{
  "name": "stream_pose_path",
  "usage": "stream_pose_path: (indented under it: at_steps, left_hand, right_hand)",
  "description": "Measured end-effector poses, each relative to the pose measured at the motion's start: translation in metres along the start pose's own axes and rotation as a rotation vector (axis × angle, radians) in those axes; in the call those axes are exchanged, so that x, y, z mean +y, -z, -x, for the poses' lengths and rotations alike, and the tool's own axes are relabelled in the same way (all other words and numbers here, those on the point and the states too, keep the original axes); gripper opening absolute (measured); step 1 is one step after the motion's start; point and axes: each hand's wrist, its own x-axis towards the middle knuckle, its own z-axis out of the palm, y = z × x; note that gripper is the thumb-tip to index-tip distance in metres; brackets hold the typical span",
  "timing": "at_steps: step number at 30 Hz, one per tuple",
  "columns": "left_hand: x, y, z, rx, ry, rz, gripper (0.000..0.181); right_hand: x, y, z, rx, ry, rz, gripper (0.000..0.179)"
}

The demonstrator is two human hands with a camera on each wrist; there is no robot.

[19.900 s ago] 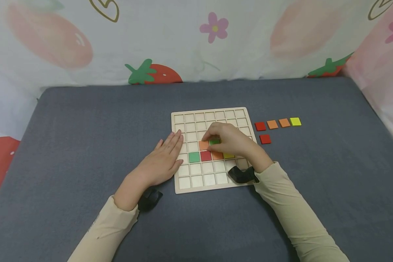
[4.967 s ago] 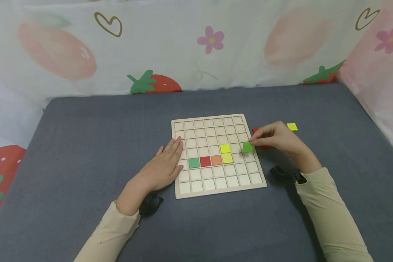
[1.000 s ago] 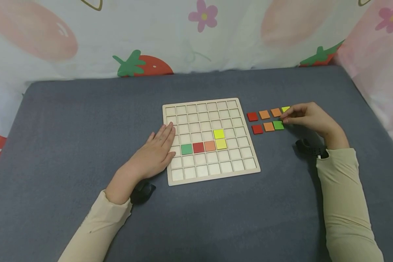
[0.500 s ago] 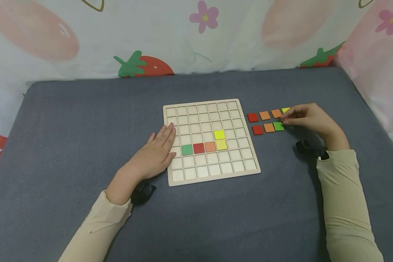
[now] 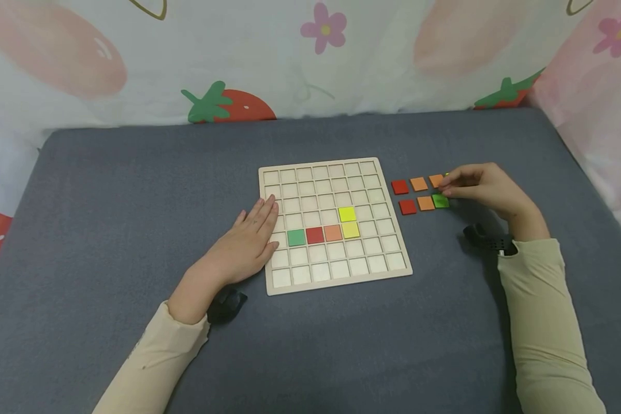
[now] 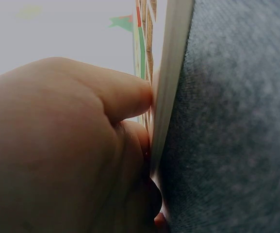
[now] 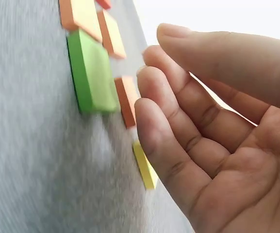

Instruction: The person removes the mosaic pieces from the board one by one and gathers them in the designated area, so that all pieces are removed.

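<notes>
My left hand (image 5: 243, 244) lies flat with straight fingers on the left edge of a wooden grid board (image 5: 338, 282); in the left wrist view its thumb (image 6: 130, 94) touches the rim. A green tile (image 5: 296, 237), a red tile (image 5: 314, 234), an orange tile (image 5: 333, 232) and a yellow tile (image 5: 351, 229) sit in one row of cells, with another yellow tile (image 5: 347, 214) behind the last. Right of the board my right hand (image 5: 489, 187) hovers by a bright green tile (image 7: 93, 73). Its fingers are loosely bent, thumb apart, holding nothing.
On the grey table (image 5: 160, 172), two rows of loose tiles lie right of the board: red tiles (image 5: 400, 187), orange tiles (image 5: 418, 184), and a yellow tile (image 7: 144, 167) mostly hidden behind the right hand in the head view. A patterned curtain (image 5: 372, 63) hangs behind.
Earlier orange and dark green tiles left the board, and a yellow one appeared there. The bright green tile, pinched 5 seconds ago, now lies on the table. Lately my right hand shifted slightly left.
</notes>
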Motion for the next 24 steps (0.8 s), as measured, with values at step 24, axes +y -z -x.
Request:
stream_pose_path:
  at_steps: [24]
  left_hand:
    - [0.0, -0.001, 0.001, 0.006, 0.001, 0.002, 0.066]
  right_hand:
    - [-0.039, -0.039, -0.004, -0.016, 0.115, -0.107, 0.022]
